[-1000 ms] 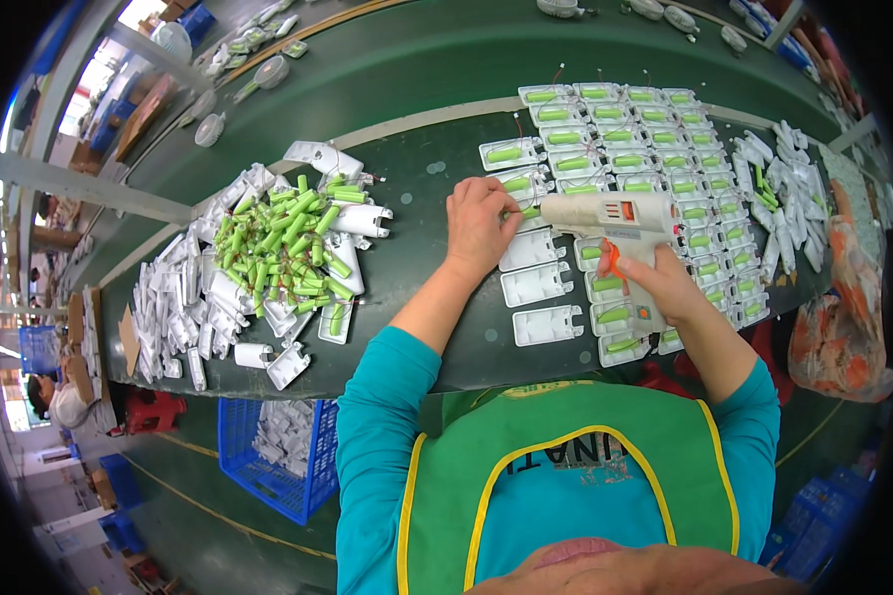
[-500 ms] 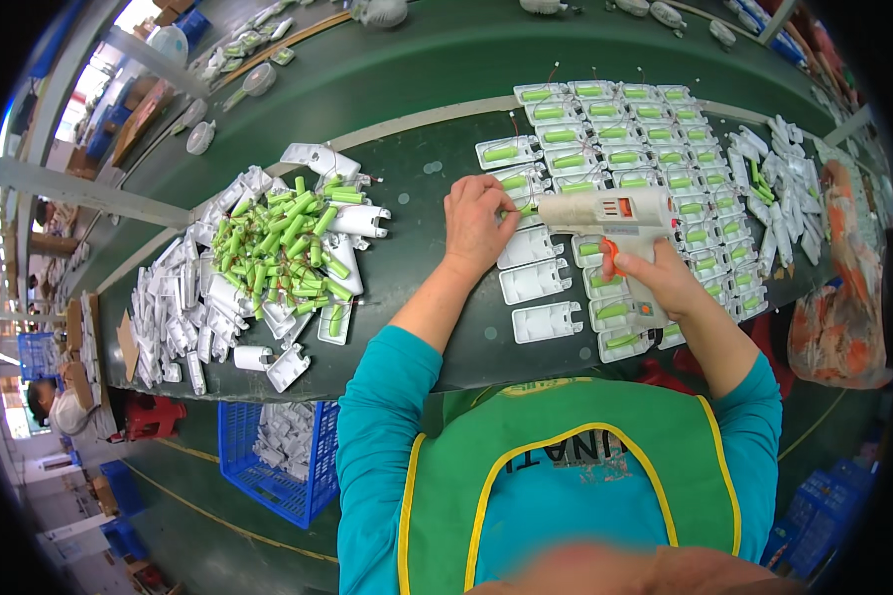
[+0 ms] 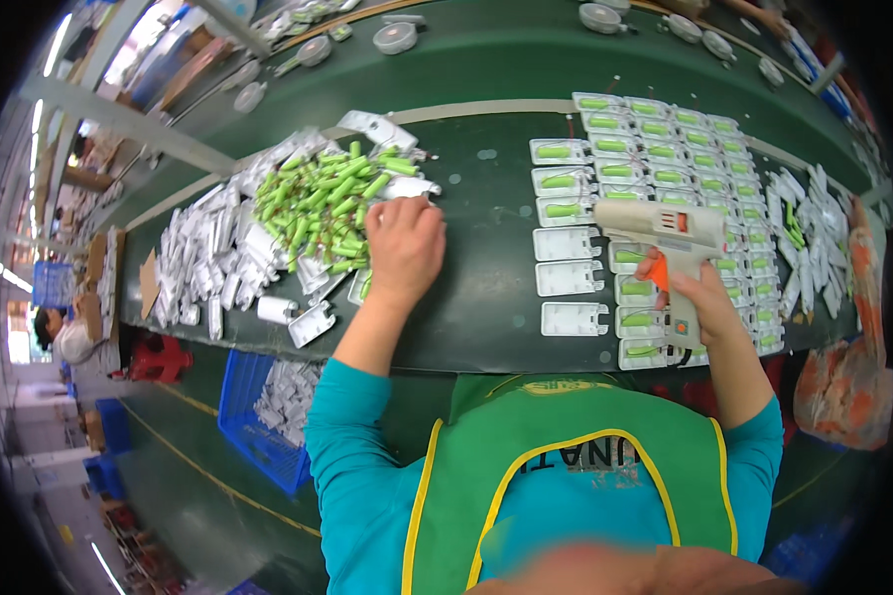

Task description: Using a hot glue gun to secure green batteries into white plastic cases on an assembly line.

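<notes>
My right hand (image 3: 702, 299) grips a white glue gun (image 3: 643, 220) with an orange trigger, its nozzle pointing left over the rows of white plastic casings. My left hand (image 3: 407, 250) is at the right edge of a heap of green cylindrical batteries (image 3: 313, 203) with thin wires. Its fingers curl downward; the tips are hidden, so what they hold does not show. In the leftmost column, the upper casings each carry a green battery (image 3: 563, 210). Three lower casings there, among them a bare white casing (image 3: 569, 278), have none.
Loose white casings (image 3: 193, 253) lie heaped around the batteries. More casings (image 3: 814, 233) are piled at the right, near an orange-stained plastic bag (image 3: 843, 397). A blue crate (image 3: 258, 426) of white parts stands below the bench. Round clear-covered parts (image 3: 395, 38) sit on the far green belt.
My left hand has moved left from the casing column to the battery heap. The glue gun stays in my right hand over the casings. The whole view has shifted somewhat.
</notes>
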`<state>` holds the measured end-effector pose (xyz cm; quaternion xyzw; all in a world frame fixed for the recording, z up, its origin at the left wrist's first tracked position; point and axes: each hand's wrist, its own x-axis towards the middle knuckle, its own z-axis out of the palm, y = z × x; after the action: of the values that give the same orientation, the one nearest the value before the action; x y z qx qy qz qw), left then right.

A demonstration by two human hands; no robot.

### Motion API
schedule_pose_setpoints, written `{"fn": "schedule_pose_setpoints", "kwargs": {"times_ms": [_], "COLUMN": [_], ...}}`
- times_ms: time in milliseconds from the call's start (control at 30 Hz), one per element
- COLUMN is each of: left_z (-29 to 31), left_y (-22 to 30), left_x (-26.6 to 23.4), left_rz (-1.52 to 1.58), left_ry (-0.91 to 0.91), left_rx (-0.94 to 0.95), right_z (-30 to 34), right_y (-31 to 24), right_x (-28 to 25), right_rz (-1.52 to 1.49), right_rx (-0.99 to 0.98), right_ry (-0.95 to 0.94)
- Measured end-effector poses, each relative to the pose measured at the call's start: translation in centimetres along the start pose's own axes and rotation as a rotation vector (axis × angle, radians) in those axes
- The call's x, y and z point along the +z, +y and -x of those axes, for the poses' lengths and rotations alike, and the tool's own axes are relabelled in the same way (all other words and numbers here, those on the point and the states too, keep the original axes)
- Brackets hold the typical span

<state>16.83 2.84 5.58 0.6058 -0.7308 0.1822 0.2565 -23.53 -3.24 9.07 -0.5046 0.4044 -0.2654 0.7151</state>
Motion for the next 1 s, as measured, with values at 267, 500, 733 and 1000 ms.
{"fn": "schedule_pose_setpoints", "kwargs": {"times_ms": [267, 500, 733, 1000], "left_z": [4.6, 5.1, 2.6, 5.0], "left_y": [-4.9, -5.0, 1.8, 6.0], "left_x": [-4.6, -4.5, -2.7, 2.6], "left_rz": [-0.151, -0.167, 0.645, 1.068], "left_ry": [-0.253, -0.253, -0.029, -0.315], "left_rx": [-0.135, 0.065, -0.274, -0.711], "right_z": [1.2, 2.1, 1.7, 1.1], "right_y": [-1.5, -0.5, 0.8, 1.3], "right_x": [0.6, 1.7, 2.5, 3.1], "right_rz": [-0.021, 0.016, 0.077, 0.182], "right_rx": [-0.13, -0.028, 0.046, 0.06], "right_ry": [-0.02, -0.031, -0.049, -0.051]}}
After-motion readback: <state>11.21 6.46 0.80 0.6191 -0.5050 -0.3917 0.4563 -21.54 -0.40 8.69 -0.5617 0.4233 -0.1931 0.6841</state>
